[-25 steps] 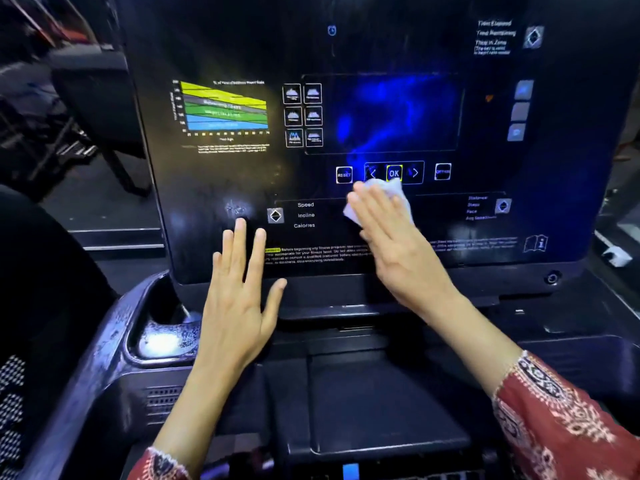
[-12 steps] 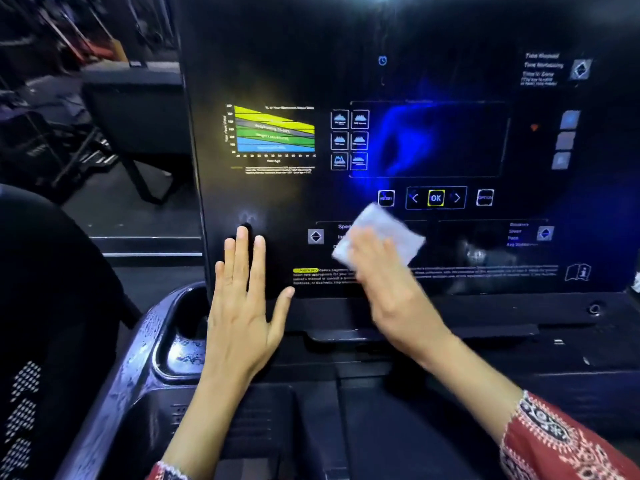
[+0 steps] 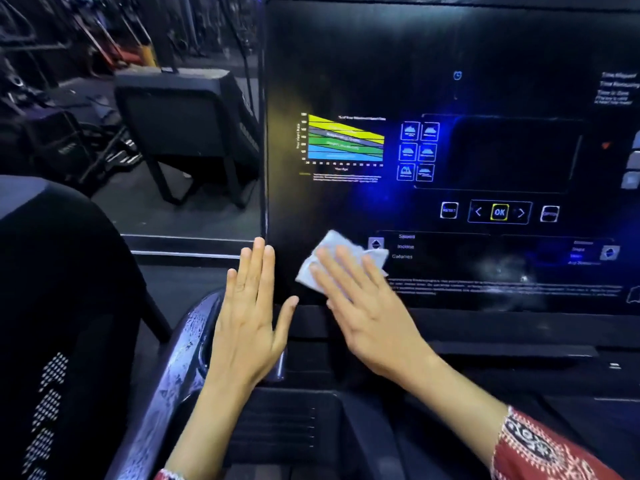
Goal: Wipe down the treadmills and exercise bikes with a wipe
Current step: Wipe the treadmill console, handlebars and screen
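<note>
Treadmill console, lower band being wiped. At far left, the streaked side rail (image 3: 180,358). The left hand (image 3: 249,320) lies flat with fingers straight at the lower left edge of the console panel (image 3: 346,64), holding nothing; whether it touches or hovers is unclear. The wipe (image 3: 341,241) sits on the panel just left of the Speed/Incline/Calories labels, pressed there by the extended fingers of the right hand (image 3: 367,306), not pinched. Next move, by judgement: an even flat-handed stroke rightward to the hazy smear (image 3: 502,271).
</note>
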{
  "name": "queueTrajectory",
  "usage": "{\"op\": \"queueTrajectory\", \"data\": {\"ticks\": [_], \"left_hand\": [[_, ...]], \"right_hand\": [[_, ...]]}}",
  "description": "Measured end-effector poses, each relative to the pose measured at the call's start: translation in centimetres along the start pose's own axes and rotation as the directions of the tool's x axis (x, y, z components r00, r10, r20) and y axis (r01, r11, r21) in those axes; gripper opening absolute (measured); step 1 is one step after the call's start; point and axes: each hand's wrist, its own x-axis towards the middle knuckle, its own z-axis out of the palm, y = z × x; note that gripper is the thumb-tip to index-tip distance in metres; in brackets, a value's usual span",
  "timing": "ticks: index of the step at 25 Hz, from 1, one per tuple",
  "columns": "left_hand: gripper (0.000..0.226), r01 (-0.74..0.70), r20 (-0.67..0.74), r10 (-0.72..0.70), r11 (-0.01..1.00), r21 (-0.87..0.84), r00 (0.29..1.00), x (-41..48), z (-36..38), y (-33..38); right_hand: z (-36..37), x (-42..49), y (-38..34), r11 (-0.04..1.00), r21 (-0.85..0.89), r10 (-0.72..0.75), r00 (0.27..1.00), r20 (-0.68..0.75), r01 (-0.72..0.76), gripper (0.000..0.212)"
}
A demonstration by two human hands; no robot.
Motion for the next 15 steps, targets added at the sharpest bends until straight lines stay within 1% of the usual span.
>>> {"op": "queueTrajectory", "data": {"ticks": [1,2,3,4,5,7,8,9,11,13,14,15], "left_hand": [[0.066,-0.022,0.006,0.022,1.0,-0.005,1.0,0.0,0.0,-0.4],[0.066,-0.04,0.01,0.04,0.999,-0.007,0.999,0.0,0.0,-0.7],[0.066,-0.053,0.008,0.053,0.999,-0.006,0.999,0.3,-0.1,-0.9],[0.066,-0.061,0.003,0.061,0.998,-0.007,0.998,0.7,-0.1,-1.0],[0.067,-0.068,-0.006,0.068,0.998,-0.013,0.998,1.1,-0.2,-1.0],[0.067,-0.081,-0.019,0.081,0.996,-0.03,0.997,2.0,-0.3,-0.8],[0.067,-0.087,-0.025,0.086,0.995,-0.042,0.996,2.4,-0.3,-0.8],[0.068,-0.094,-0.031,0.092,0.994,-0.055,0.995,2.6,-0.3,-0.8],[0.069,-0.112,-0.043,0.109,0.991,-0.077,0.993,3.0,-0.3,-1.0],[0.069,-0.135,-0.057,0.13,0.987,-0.084,0.99,3.9,-0.5,-1.0],[0.069,-0.143,-0.068,0.137,0.986,-0.082,0.988,4.6,-0.7,-1.0],[0.069,-0.146,-0.082,0.139,0.986,-0.079,0.987,5.5,-0.9,-0.9]], "right_hand": [[0.2,1.1,-0.3,0.996,-0.002,-0.093,0.995,0.038,0.093,0.053],[0.2,2.9,0.1,0.988,-0.015,-0.155,0.987,0.039,0.156,0.049],[-0.1,4.9,0.8,0.987,-0.047,-0.154,0.988,0.022,0.155,0.046],[-0.6,6.4,1.6,0.992,-0.082,-0.096,0.995,-0.019,0.094,0.045],[-1.0,7.2,2.5,0.996,-0.093,0.011,0.997,-0.074,-0.018,0.046],[-1.9,5.8,3.7,0.964,-0.067,0.245,0.959,-0.142,-0.256,0.049],[-1.9,4.2,3.5,0.944,-0.04,0.32,0.937,-0.138,-0.328,0.052],[-1.7,2.5,2.4,0.936,-0.013,0.349,0.932,-0.101,-0.352,0.053],[-0.8,1.3,-0.1,0.965,-0.011,0.262,0.964,-0.045,-0.263,0.052],[-0.4,4.6,-0.3,0.991,-0.02,0.133,0.991,-0.028,-0.134,0.049],[-0.8,7.1,0.3,0.993,-0.027,0.112,0.992,-0.05,-0.114,0.049],[-1.4,9.4,1.1,0.989,-0.01,0.149,0.985,-0.081,-0.15,0.048]]}}
